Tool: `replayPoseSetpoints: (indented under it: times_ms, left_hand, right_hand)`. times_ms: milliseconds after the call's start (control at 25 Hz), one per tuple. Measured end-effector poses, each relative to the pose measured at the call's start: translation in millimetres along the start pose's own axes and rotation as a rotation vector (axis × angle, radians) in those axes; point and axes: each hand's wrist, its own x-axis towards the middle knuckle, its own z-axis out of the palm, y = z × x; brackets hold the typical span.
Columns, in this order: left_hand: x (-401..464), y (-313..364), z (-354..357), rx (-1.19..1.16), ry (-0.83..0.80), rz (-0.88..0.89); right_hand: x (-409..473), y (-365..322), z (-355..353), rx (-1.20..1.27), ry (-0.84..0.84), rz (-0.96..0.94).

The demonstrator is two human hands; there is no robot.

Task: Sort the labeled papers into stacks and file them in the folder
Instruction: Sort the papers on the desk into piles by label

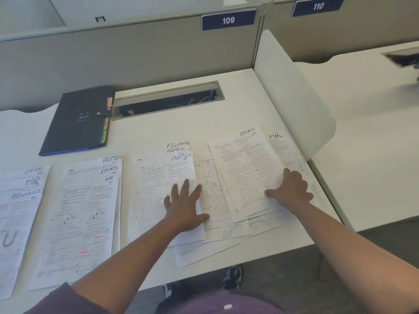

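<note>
Labeled printed papers lie in four overlapping piles along the white desk (pixel 238 103). My left hand (pixel 184 205) rests flat, fingers spread, on the ADMIN sheet (pixel 154 189) that tops the middle pile; FINANCE and ADMIN labels show above it. My right hand (pixel 292 189) presses on the right edge of the SPORTS sheet (pixel 244 168), which covers an HR sheet (pixel 280 143). Further left is a pile topped by an HR paper (pixel 90 214), and at the far left a pile topped by a FINANCE paper (pixel 15 218). The dark folder (pixel 77 121) lies closed at the back left.
A cable slot (pixel 167 100) is cut into the desk behind the papers. A white divider panel (pixel 292 94) stands along the right edge, with a second desk (pixel 374 141) beyond it. Grey partition walls carry signs 109 (pixel 228 20) and 110 (pixel 318 6).
</note>
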Motion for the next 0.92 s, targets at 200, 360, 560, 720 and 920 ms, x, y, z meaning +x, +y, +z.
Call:
replayPoseSetpoints:
  times_ms: [200,360,560,720,920]
  left_hand:
    - [-4,2,1,-0.038,-0.060,-0.048]
    - [-5,5,3,-0.051,-0.035,-0.064]
    - [-4,3,2,-0.033,-0.017,-0.071]
    - [-1,0,1,-0.033,-0.031,-0.073]
    - [-5,1,-10,-0.315,0.214,-0.058]
  right_hand:
    - [10,11,-5,0.075,0.024,-0.033]
    - [12,15,-13,0.315,0.000,-0.035]
    - [11,13,-21,0.605,-0.140,-0.073]
    - [8,6,-33,0.720,-0.187,-0.101]
    - [9,15,-45,0.900,-0.326,-0.070]
